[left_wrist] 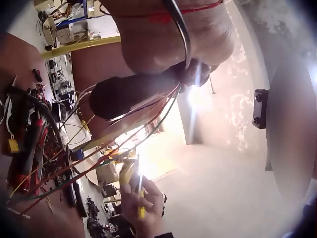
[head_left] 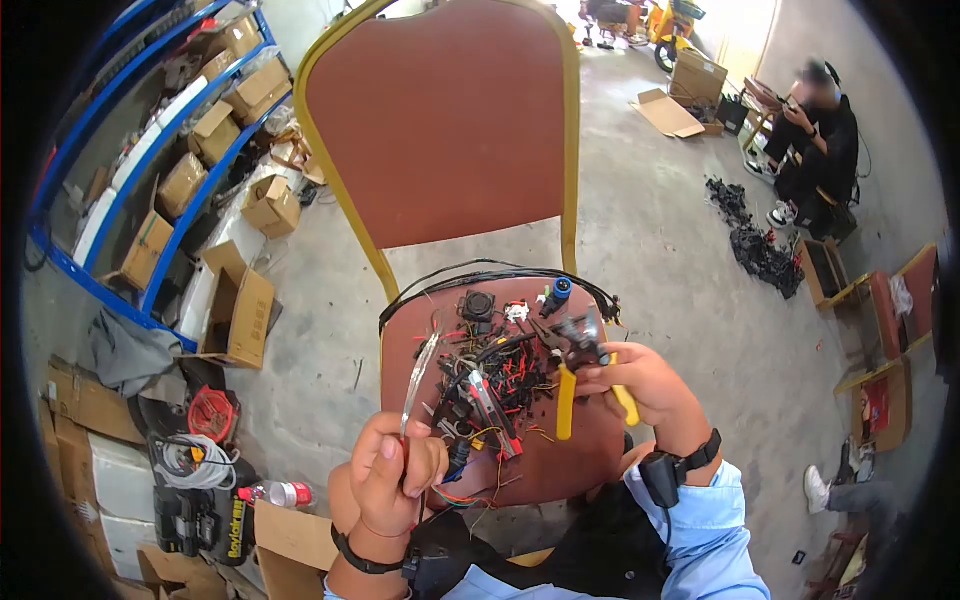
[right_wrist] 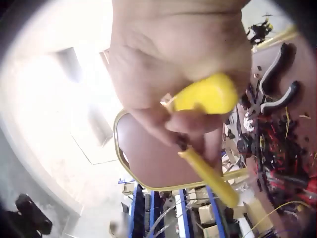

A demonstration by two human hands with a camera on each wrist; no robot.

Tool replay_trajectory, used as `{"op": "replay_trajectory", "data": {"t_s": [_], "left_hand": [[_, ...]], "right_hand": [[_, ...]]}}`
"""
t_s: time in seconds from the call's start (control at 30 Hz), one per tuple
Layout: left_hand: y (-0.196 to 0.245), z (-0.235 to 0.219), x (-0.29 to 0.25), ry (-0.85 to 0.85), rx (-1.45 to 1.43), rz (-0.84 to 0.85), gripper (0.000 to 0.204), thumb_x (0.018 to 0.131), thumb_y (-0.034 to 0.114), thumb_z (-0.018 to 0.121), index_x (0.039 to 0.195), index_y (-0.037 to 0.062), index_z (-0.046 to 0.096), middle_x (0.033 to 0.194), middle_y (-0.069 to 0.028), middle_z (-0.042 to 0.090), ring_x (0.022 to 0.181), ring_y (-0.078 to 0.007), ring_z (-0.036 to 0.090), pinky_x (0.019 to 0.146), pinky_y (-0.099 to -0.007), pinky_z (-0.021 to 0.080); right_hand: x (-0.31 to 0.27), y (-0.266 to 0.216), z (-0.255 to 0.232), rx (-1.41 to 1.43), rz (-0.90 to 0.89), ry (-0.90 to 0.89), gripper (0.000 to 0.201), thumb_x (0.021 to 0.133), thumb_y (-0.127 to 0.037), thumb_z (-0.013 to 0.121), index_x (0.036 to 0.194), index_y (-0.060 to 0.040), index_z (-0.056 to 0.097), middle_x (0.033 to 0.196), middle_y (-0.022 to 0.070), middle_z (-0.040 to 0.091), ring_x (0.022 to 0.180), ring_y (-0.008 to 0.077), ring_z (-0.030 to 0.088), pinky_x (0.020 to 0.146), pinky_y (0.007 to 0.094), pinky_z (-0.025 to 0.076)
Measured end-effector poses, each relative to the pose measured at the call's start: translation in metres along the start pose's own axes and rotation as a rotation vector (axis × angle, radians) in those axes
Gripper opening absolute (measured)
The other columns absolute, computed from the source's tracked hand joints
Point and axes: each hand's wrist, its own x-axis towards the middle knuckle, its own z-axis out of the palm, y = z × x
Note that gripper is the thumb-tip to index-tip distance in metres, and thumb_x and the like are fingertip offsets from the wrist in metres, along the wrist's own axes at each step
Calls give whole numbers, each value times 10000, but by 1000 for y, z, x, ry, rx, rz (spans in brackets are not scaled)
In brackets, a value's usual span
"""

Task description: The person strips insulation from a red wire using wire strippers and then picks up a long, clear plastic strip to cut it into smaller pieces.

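Observation:
My left hand [head_left: 390,470] grips a thin cable whose silvery stripped length [head_left: 420,375] stands up above the fingers. Red, green and yellow wires [left_wrist: 141,136] run from that hand down toward the chair seat in the left wrist view. Over the seat's right side, my right hand [head_left: 645,385] holds wire strippers [head_left: 580,345] with yellow handles and a dark head; the handles [right_wrist: 210,181] stand spread apart. Between the hands, a heap of cut wires and black scraps [head_left: 510,370] covers the seat [head_left: 590,460]. A red-and-silver tool [head_left: 495,415] lies in it.
Black cables [head_left: 480,268] lie along the seat's rear edge, before the backrest [head_left: 440,120]. Pliers with black-and-grey handles [right_wrist: 277,74] lie on the seat. Blue shelving [head_left: 150,240] with boxes stands left; a seated person [head_left: 820,150] is at the far right.

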Motion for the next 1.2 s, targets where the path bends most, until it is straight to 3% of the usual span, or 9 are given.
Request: {"op": "replay_trajectory", "data": {"t_s": [0.07,0.13,0.3,0.4,0.47,0.57,0.73,0.93,1.2], "left_hand": [[2,-5,0,-36,14,55,298,1086,299,406,1102,36,546,490,51,321,429,-71,291,512,-272,341],[2,-9,2,-58,43,103,305,1083,303,421,1122,31,554,512,44,341,450,-70,300,514,-271,333],[-10,-20,0,10,10,-44,302,1041,204,558,1242,-15,607,653,24,486,566,-67,394,574,-268,375],[-18,-22,6,84,124,-203,298,1036,179,571,1256,-14,623,689,37,500,590,-45,404,564,-226,354],[-21,-24,9,131,188,-296,293,1036,178,573,1253,-9,633,704,45,506,606,-33,417,562,-201,349],[-30,-26,13,183,291,-350,302,1033,196,583,1252,-3,648,727,45,525,631,-34,450,570,-201,371],[-38,-26,15,171,288,-376,282,1019,169,606,1232,-6,668,752,41,564,653,-41,483,591,-204,405],[-41,-25,15,200,270,-394,269,1004,175,629,1201,-4,675,718,40,562,636,-44,490,572,-200,388],[-41,-25,14,192,292,-383,292,1016,238,613,1209,27,673,699,35,561,623,-40,495,546,-190,354]], "right_hand": [[-7,-2,-4,257,-191,-180,535,887,-71,647,1386,18,473,1259,203,599,1150,313,632,542,213,503],[-15,1,13,571,-404,-306,700,847,-58,603,1499,-10,353,1497,244,411,1383,428,436,545,196,496],[-4,11,43,423,-196,-427,775,801,29,546,1535,-36,306,1534,228,386,1447,404,345,829,325,542],[2,21,53,151,-215,-372,709,818,61,516,1504,-8,355,1494,208,440,1333,310,501,931,349,515],[-3,21,59,157,-171,-325,714,704,85,504,1413,13,454,1485,230,449,1303,323,533,943,344,514],[-9,17,58,57,-55,-255,632,691,85,460,1313,21,551,1384,188,552,1193,267,602,962,315,491],[-4,29,55,-163,4,-244,439,929,-12,545,1367,11,525,1266,104,630,1145,195,608,944,330,500],[-6,27,55,-493,52,-273,519,882,36,569,1395,-25,516,1277,101,630,1152,199,605,934,320,485],[12,62,40,-709,-100,-304,531,880,-2,585,1404,-30,509,1204,83,649,1104,178,606,899,305,487]]}}
